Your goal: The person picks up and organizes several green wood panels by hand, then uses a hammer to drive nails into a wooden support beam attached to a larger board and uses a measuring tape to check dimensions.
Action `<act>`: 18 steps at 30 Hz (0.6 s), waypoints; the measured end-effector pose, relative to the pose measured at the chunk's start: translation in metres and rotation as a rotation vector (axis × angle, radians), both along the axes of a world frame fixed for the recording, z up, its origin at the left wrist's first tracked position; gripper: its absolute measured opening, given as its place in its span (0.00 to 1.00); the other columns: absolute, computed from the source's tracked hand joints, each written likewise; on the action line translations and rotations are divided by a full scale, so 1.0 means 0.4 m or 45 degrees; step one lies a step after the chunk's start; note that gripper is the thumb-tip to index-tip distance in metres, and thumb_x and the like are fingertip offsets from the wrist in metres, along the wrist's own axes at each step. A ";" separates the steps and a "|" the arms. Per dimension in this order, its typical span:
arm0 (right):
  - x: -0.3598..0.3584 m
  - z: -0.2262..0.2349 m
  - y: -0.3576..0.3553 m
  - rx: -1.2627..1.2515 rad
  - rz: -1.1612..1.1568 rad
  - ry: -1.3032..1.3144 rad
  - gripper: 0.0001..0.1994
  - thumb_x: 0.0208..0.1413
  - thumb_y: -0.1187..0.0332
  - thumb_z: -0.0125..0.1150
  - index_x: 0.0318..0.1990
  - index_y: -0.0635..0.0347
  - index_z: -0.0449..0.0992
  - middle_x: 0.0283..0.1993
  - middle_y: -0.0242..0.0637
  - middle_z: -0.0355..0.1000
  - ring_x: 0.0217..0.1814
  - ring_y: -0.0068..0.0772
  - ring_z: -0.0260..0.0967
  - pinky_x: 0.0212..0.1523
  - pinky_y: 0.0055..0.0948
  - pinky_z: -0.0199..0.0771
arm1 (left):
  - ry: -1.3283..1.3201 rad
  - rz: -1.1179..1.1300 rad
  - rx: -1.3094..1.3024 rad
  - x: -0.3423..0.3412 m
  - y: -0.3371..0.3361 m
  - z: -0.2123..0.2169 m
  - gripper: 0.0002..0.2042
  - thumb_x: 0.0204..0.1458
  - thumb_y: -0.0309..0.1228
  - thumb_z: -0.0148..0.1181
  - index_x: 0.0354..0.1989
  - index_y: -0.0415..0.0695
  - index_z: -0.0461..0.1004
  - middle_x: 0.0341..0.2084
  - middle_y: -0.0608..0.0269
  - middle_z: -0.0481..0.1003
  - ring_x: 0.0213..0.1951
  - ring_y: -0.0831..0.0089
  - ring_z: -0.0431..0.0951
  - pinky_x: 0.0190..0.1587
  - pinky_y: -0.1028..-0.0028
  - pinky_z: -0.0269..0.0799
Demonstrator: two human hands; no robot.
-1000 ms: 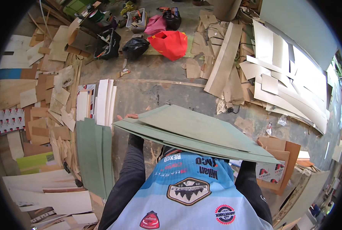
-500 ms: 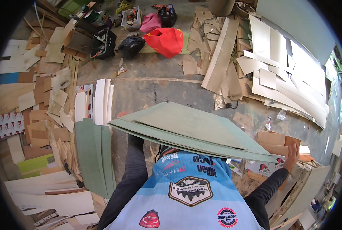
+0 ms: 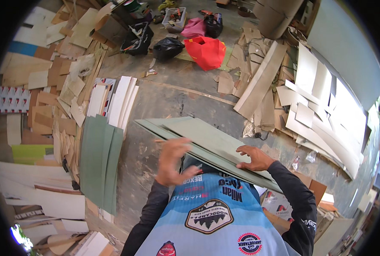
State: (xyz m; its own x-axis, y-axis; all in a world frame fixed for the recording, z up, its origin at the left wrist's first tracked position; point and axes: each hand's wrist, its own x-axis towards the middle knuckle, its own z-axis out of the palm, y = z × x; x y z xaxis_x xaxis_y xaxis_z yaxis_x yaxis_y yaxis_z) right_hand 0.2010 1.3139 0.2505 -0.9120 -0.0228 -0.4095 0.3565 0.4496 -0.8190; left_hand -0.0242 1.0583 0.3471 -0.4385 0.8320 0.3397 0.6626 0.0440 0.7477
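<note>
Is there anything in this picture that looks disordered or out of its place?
Yes. The top green board is out of line with the board below, whose left corner sticks out past it. Ahead, brown scraps overlap at varied angles on the floor, right of the red bag, so that area looks untidy.

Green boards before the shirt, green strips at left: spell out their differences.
The green boards are broad with slanted edges; the green strips are long and narrow.
The green boards slant across the picture's middle; the green strips run nearly up and down.
The left hand and right hand are close to the green boards; neither is near the green strips.
Both are dull green, in overlapping layers.
</note>
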 end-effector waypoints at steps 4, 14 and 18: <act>-0.037 0.016 0.018 0.014 0.185 0.190 0.29 0.50 0.53 0.63 0.53 0.65 0.69 0.52 0.50 0.70 0.51 0.49 0.71 0.51 0.40 0.71 | 0.130 -0.392 -0.342 0.106 0.054 -0.039 0.24 0.44 0.34 0.66 0.52 0.44 0.69 0.49 0.56 0.71 0.53 0.61 0.69 0.58 0.62 0.56; -0.093 0.041 0.015 0.562 0.103 0.174 0.19 0.41 0.69 0.56 0.43 0.66 0.70 0.29 0.51 0.73 0.30 0.58 0.71 0.33 0.49 0.72 | 0.328 -0.293 -0.536 0.143 0.087 -0.082 0.17 0.35 0.26 0.62 0.39 0.43 0.72 0.35 0.61 0.70 0.42 0.63 0.70 0.50 0.67 0.62; -0.158 0.017 0.057 0.879 -0.027 0.066 0.17 0.42 0.66 0.57 0.39 0.68 0.71 0.26 0.53 0.72 0.30 0.58 0.72 0.33 0.49 0.72 | 0.488 -0.330 -0.573 0.170 0.129 -0.095 0.09 0.38 0.25 0.56 0.31 0.42 0.71 0.29 0.60 0.69 0.37 0.63 0.71 0.44 0.69 0.64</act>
